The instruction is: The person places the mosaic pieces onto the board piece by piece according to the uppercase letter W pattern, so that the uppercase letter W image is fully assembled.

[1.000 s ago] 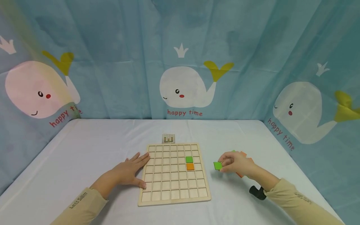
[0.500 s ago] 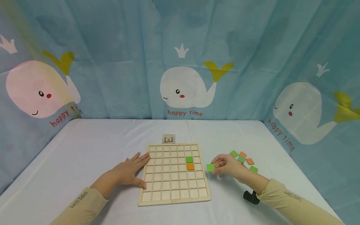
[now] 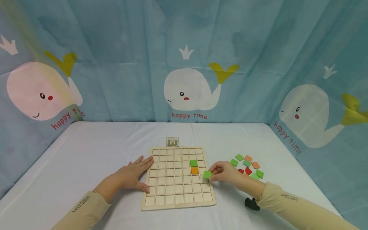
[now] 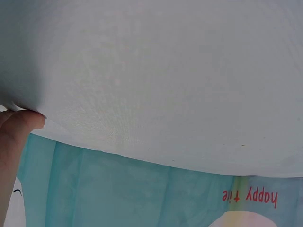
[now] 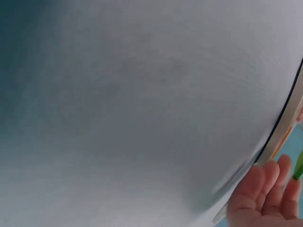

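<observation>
A square wooden grid board (image 3: 178, 205) lies on the white table in the head view. In its right part sit a green tile (image 3: 194, 163) and, just nearer, an orange tile (image 3: 194, 170). My right hand (image 3: 225, 174) pinches another green square tile (image 3: 207, 174) by its edge, over the board's right-hand column. That held tile shows at the right edge of the right wrist view, beside the fingers (image 5: 271, 182). My left hand (image 3: 130, 175) rests with spread fingers along the board's left rim. Only a bit of the left hand shows in the left wrist view.
Right of the board lie several loose tiles: green ones (image 3: 239, 157), orange ones (image 3: 255, 165) and red rounded pieces (image 3: 248, 171), partly behind my right hand. A small printed pattern card (image 3: 172, 141) touches the board's far edge. A blue whale curtain (image 3: 129, 80) encloses the table.
My right hand has moved left with the green tile, from beside the loose tiles to over the board's right edge, uncovering more loose tiles. The left hand has stayed put.
</observation>
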Action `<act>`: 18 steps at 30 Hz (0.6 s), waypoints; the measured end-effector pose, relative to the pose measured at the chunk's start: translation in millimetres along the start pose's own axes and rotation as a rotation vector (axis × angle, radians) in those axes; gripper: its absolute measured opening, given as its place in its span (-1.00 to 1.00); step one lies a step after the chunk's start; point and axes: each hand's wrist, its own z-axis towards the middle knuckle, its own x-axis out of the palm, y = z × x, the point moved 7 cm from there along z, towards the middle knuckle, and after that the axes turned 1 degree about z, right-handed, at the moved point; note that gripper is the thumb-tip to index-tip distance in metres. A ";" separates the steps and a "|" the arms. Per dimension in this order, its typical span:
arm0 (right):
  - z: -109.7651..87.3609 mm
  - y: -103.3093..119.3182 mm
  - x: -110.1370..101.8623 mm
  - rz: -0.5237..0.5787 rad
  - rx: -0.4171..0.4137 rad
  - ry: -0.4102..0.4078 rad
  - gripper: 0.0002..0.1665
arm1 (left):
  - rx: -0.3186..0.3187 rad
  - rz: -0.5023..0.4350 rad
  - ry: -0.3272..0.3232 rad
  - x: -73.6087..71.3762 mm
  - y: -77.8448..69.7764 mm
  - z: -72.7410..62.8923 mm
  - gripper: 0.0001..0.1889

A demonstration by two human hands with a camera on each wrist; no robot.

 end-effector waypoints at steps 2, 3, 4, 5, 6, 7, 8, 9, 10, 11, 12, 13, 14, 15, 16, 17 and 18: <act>-0.6 1.3 2.5 -0.019 0.000 -0.012 -0.71 | -0.003 -0.005 0.004 0.8 0.3 0.6 0.20; -1.0 2.0 3.6 -0.024 -0.001 -0.018 -0.71 | -0.004 -0.006 0.006 1.4 0.5 0.9 0.20; -1.2 2.8 4.9 -0.025 -0.002 -0.018 -0.71 | -0.004 -0.005 0.007 1.5 0.2 0.9 0.20; -1.1 3.6 6.1 -0.025 -0.002 -0.019 -0.71 | -0.007 -0.003 0.009 1.8 0.4 1.1 0.20; -0.7 4.4 7.3 -0.022 -0.001 -0.019 -0.71 | -0.007 -0.002 0.007 1.4 0.3 1.1 0.21; -0.1 5.3 8.6 -0.022 -0.002 -0.017 -0.71 | -0.011 0.002 0.006 1.2 0.9 1.4 0.21; 0.6 6.1 10.0 -0.018 -0.002 -0.012 -0.71 | -0.012 0.003 0.004 1.1 1.3 1.5 0.21; 1.5 6.8 11.6 -0.014 -0.005 -0.004 -0.71 | -0.017 0.005 0.004 1.1 2.0 1.6 0.21; 2.4 7.6 13.2 -0.010 -0.009 0.007 -0.71 | -0.019 0.004 0.004 0.9 2.2 1.6 0.21; 3.3 8.5 14.6 -0.010 -0.014 0.015 -0.71 | -0.016 0.002 0.002 1.0 2.2 1.8 0.21; 4.2 9.0 16.0 -0.012 -0.017 0.023 -0.71 | -0.017 0.000 0.003 1.0 2.2 1.9 0.21; 5.0 9.8 17.6 -0.018 -0.025 0.033 -0.72 | -0.017 -0.002 0.005 1.4 2.4 2.1 0.22; 5.9 10.6 19.3 -0.025 -0.033 0.044 -0.72 | -0.019 -0.005 0.008 1.7 2.5 2.3 0.22; 6.8 11.7 21.3 -0.035 -0.044 0.058 -0.72 | -0.016 -0.006 0.010 1.7 2.2 2.2 0.22; 7.6 12.9 23.2 -0.045 -0.057 0.070 -0.73 | -0.018 -0.006 0.012 1.8 2.1 1.9 0.22; 8.4 14.4 24.9 -0.057 -0.071 0.079 -0.73 | -0.016 -0.006 0.012 1.7 1.9 1.7 0.22; 9.2 15.4 26.5 -0.067 -0.082 0.087 -0.74 | -0.021 -0.004 0.015 1.8 2.2 1.4 0.22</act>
